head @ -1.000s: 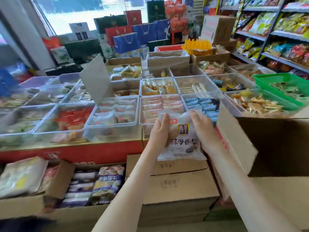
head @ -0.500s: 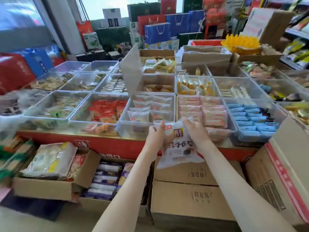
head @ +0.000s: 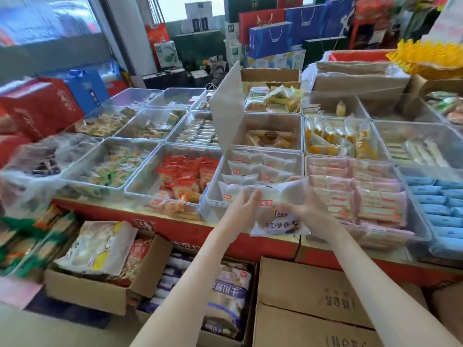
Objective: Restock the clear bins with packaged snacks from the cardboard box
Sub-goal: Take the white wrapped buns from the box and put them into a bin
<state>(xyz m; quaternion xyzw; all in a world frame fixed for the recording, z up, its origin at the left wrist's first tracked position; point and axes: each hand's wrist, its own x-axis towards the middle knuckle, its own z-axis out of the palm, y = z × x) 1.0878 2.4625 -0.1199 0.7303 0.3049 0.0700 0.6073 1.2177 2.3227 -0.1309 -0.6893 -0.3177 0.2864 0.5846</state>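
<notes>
The snack packet (head: 279, 222) sits higher and farther than half a second ago. Then it hung in front of the red table (head: 270, 249) edge; now its top end overlaps the near wall of the clear bin (head: 213, 199) holding matching white packets (head: 253, 169). The view has also swung closer to the bins. The left hand (head: 243, 206) keeps its grip clamped on the packet's left side, and the right hand (head: 313, 214) on its right side, fingers curled against the wrapper. Blur hides finer detail.

Left of that bin stands a bin of red packets (head: 185, 171), and farther left one of green-and-white packets (head: 112, 166). To its right, pink packets (head: 355, 191) are stacked high in their bin, and beyond them lie blue packets (head: 438, 204). In the far row, one bin holds brown-wrapped pieces (head: 270, 139) and the next yellow ones (head: 338, 139).

A white card (head: 226, 108) stands tilted at the far left corner of the white-packet bin and hides part of the bin behind it. Below the table, closed cardboard boxes (head: 313, 296) lie under the right forearm. An open box (head: 87, 291) at near left carries a big pale bag (head: 100, 246), and purple-and-white bags (head: 225, 296) fill another box between them. Gift bags (head: 270, 38) line the far side.
</notes>
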